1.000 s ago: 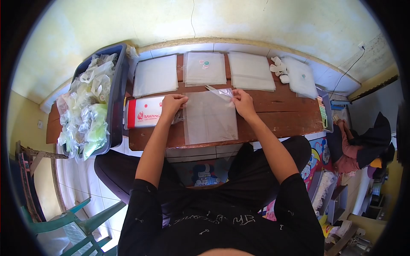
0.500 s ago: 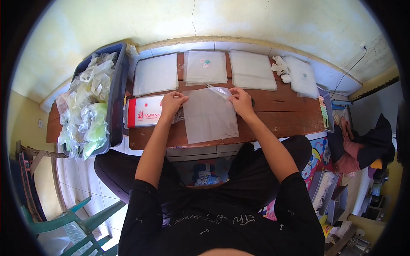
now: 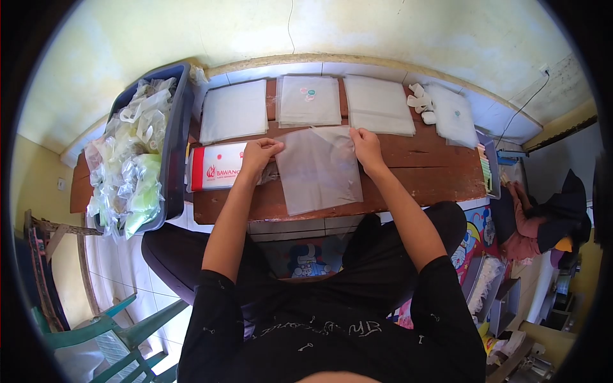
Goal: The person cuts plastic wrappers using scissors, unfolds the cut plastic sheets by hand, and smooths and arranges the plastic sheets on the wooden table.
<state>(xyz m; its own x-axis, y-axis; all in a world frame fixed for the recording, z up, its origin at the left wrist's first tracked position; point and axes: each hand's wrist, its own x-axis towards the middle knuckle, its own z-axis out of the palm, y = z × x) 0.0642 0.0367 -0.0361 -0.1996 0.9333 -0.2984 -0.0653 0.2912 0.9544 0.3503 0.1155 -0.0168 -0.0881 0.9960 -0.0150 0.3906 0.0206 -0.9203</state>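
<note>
A clear plastic bag [image 3: 319, 172] hangs between my two hands over the near side of the wooden bench [image 3: 421, 169]. My left hand [image 3: 260, 155] pinches its upper left corner. At the upper right corner, my right hand [image 3: 365, 148] is closed on the bag's edge. Just left of the bag lies a white and red printed packet [image 3: 214, 171] marked "BAWANG", partly behind my left hand and forearm. Beyond my hands are flat stacks of clear bags: a left stack [image 3: 234, 112], a middle stack [image 3: 308, 102] with small coloured pieces on top, and a right stack [image 3: 378, 105].
A dark tub [image 3: 177, 137] heaped with crumpled plastic bags [image 3: 137, 140] stands at the left. White rolls [image 3: 418, 99] and another bag stack [image 3: 452, 115] lie at the far right. Another person [image 3: 536, 217] sits on the right. A green chair [image 3: 121, 338] is at lower left.
The bag's upper right corner, earlier folded over, now lies flatter. My right hand has moved slightly up and right, and the bag has shifted a little right and tilted.
</note>
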